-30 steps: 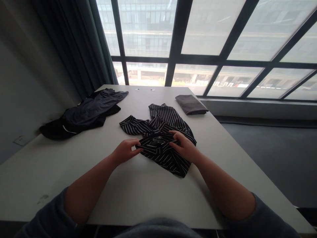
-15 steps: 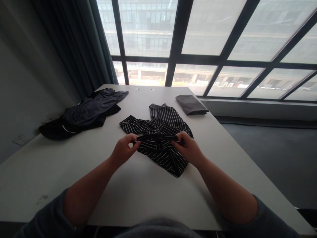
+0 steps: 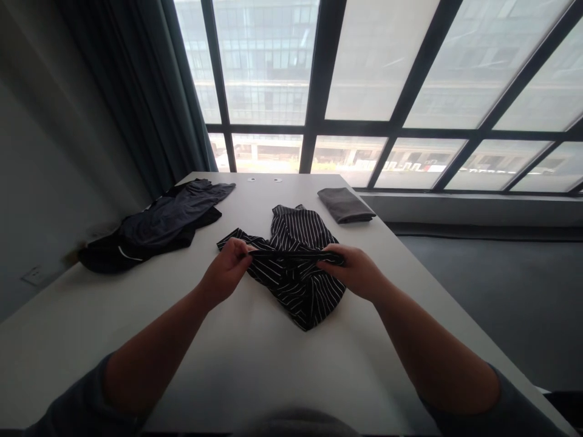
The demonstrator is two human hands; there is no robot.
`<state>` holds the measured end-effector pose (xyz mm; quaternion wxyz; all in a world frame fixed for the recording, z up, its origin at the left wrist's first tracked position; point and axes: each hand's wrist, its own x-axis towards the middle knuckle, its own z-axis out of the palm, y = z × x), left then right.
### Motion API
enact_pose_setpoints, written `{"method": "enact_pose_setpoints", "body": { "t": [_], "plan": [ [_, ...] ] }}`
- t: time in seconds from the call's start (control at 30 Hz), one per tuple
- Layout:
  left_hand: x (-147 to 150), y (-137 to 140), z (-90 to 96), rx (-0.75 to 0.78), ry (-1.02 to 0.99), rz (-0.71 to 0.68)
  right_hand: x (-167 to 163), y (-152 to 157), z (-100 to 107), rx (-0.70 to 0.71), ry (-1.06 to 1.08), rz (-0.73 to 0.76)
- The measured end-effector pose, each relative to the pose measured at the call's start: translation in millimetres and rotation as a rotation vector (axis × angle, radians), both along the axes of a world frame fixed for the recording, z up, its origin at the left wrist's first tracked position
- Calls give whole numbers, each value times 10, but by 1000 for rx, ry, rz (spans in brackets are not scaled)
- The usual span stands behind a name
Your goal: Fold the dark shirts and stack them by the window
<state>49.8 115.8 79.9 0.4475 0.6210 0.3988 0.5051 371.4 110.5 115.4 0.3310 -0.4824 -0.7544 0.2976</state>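
A black garment with thin white stripes (image 3: 303,227) lies crumpled in the middle of the white table (image 3: 255,370). Whether it is a shirt or trousers I cannot make out. My left hand (image 3: 226,267) pinches one end of its dark band-like edge between thumb and fingers. At the opposite end of that edge, my right hand (image 3: 353,270) grips the cloth in the same way. Between the two hands the edge is stretched nearly straight and raised off the table. Below it hangs a striped fold that narrows to a point toward me.
A loose pile of dark grey and black clothes (image 3: 168,212) lies along the table's left side. On the right edge sits a folded grey cloth (image 3: 346,205). Behind the table are large windows (image 3: 268,67) and a dark curtain (image 3: 141,79); a wall socket (image 3: 34,276) is at left.
My hands have drawn the band straighter and closed its gap, the right hand shifting slightly outward. The hanging fold's point has swung left. The whole view has tilted up a little.
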Motion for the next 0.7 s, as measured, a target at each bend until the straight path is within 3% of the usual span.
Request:
{"method": "enact_pose_setpoints", "body": {
  "t": [0.1,0.2,0.33,0.43,0.57,0.7],
  "plan": [
    [80,100,397,-128,25,16,-20,59,363,144,-19,39],
    [161,205,992,-163,83,48,-66,160,885,237,-53,62],
    [132,396,1858,95,263,55,-166,329,1647,357,-78,18],
    [-7,548,2358,337,492,84,-244,421,2060,439,-107,-24],
    [-164,619,2793,520,763,255,-319,462,2355,554,-192,-32],
    [-203,529,3069,686,923,381,-403,451,2552,681,-228,-82]
  ]
}}
